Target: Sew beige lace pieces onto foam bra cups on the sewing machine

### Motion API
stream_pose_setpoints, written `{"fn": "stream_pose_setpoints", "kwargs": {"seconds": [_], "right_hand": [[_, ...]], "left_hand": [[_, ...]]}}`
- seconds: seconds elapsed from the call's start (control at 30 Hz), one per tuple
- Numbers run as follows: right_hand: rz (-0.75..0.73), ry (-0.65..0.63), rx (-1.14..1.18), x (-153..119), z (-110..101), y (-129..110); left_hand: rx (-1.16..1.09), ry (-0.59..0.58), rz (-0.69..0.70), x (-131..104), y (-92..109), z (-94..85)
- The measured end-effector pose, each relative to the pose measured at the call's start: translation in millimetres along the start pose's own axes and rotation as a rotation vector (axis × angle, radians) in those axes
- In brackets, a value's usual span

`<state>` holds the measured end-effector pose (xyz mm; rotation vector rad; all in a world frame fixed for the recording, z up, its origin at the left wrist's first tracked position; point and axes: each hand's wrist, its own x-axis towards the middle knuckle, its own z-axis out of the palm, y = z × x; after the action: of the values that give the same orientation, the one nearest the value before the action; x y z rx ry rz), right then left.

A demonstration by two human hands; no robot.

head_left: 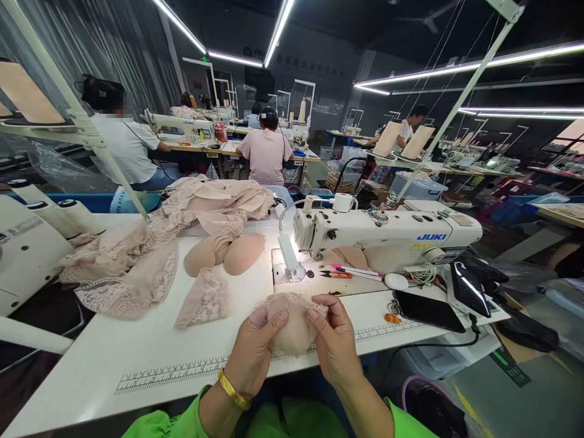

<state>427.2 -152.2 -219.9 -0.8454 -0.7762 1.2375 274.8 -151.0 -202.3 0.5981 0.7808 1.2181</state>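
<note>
Between both hands I hold a small beige lace fabric piece (294,331) just above the table's front edge. My left hand (255,344) pinches its left side, thumb on top. My right hand (335,334) grips the right upper corner between thumb and fingers. Beyond them stands a white sewing machine (383,234), its needle area lit. Left of the machine lie beige molded cups (245,254) and a single lace piece (204,298). A big pile of lace fabric (214,204) rises behind the cups.
Orange-handled thread snips (336,275) and pens (358,271) rest on the machine bed. A black phone (429,310) lies to the right, near coiled white cable (422,275). A printed ruler (173,372) runs along the front edge. Co-workers (266,149) sit at machines ahead.
</note>
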Motion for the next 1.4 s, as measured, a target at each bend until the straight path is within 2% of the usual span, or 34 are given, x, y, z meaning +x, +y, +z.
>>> {"fn": "stream_pose_setpoints", "kwargs": {"seconds": [0.17,0.3,0.5,0.73,1.1,1.3,1.4], "right_hand": [[0.057,0.009,0.083,2.2,3.0,-3.3],[0.054,0.055,0.071,8.8,0.6,-0.6],[0.259,-0.174,0.076,-0.5,-3.3,6.7],[0.247,-0.134,0.075,-3.2,-1.4,11.7],[0.232,-0.14,0.095,-1.0,-4.7,16.7],[0.197,-0.1,0.048,0.0,-2.8,20.4],[0.175,-0.189,-0.048,-2.2,-10.7,18.4]], "left_hand": [[-0.004,-0.049,-0.086,-3.8,-1.4,2.5],[-0.106,-0.07,-0.169,-7.5,2.3,8.7],[-0.207,0.081,-0.074,2.1,8.8,12.3],[-0.232,0.198,-0.033,14.5,11.1,8.4],[-0.256,0.168,-0.041,17.0,9.6,8.6],[-0.178,0.131,-0.071,22.4,12.6,16.7],[-0.151,0.119,-0.076,25.1,22.0,18.0]]}}
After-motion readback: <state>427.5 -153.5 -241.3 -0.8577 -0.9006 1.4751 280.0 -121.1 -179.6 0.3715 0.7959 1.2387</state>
